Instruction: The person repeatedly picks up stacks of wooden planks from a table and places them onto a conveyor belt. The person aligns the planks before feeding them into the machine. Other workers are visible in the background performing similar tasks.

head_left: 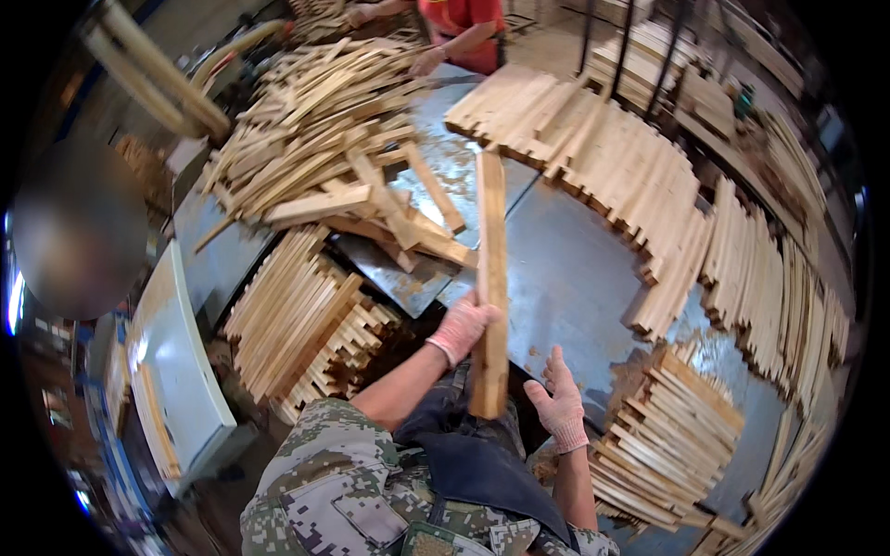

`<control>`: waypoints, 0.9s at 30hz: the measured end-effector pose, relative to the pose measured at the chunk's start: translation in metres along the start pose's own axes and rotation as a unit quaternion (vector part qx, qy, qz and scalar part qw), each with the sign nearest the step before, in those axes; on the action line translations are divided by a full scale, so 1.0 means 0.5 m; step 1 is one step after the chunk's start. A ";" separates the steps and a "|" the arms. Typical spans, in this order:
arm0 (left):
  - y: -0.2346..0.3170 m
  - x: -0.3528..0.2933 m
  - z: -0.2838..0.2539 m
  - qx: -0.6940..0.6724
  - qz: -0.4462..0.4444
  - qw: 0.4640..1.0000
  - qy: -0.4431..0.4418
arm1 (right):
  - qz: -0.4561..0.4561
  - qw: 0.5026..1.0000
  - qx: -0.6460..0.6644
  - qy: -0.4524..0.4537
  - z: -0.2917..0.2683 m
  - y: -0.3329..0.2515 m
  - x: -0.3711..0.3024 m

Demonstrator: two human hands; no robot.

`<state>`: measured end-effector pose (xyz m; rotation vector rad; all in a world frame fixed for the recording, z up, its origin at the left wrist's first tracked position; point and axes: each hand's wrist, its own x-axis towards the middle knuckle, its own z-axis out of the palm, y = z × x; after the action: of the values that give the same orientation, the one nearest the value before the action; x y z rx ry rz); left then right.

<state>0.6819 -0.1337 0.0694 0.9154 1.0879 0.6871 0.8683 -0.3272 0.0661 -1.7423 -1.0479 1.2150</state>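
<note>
My left hand, in a pale work glove, is closed around the lower half of a long wooden strip. The strip points away from me, its near end over my lap and its far end above the grey metal tabletop. My right hand, also gloved, holds nothing; its fingers are stretched out and the thumb stands apart, a little to the right of the strip's near end. Closest to that hand is a stack of wooden strips. Another neat stack lies left of my left forearm.
Loose strips form a jumbled heap at the far left of the table. Side-by-side strips curve along its far right edge. Across the table stands a person in red, a hand near the heap. A pale panel stands at left.
</note>
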 end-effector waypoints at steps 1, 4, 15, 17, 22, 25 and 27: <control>0.036 -0.008 -0.066 0.064 0.043 0.997 0.024 | 0.020 0.999 0.048 -0.003 0.015 0.034 0.008; 0.089 -0.045 -0.298 0.324 0.110 0.932 0.121 | 0.077 0.994 0.072 -0.019 0.058 0.110 0.017; -0.124 -0.310 -0.737 0.542 -0.055 0.773 0.325 | 0.212 0.972 -0.080 -0.067 0.211 0.182 0.039; -0.151 -0.338 -0.782 0.569 -0.086 0.738 0.352 | 0.222 0.970 -0.064 -0.075 0.241 0.173 0.056; -0.181 -0.341 -0.856 0.632 -0.106 0.681 0.354 | 0.185 0.969 -0.129 -0.102 0.313 0.092 0.097; -0.157 -0.333 -0.874 0.619 -0.114 0.714 0.307 | 0.200 0.956 -0.183 -0.115 0.338 -0.004 0.116; -0.232 -0.349 -0.890 0.676 -0.056 0.653 0.338 | 0.205 0.959 -0.152 -0.124 0.333 -0.037 0.118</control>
<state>0.2082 -0.2108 -0.0382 1.8852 2.4271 -0.0899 0.7177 -0.2456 0.0186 -2.1624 -1.0928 1.6318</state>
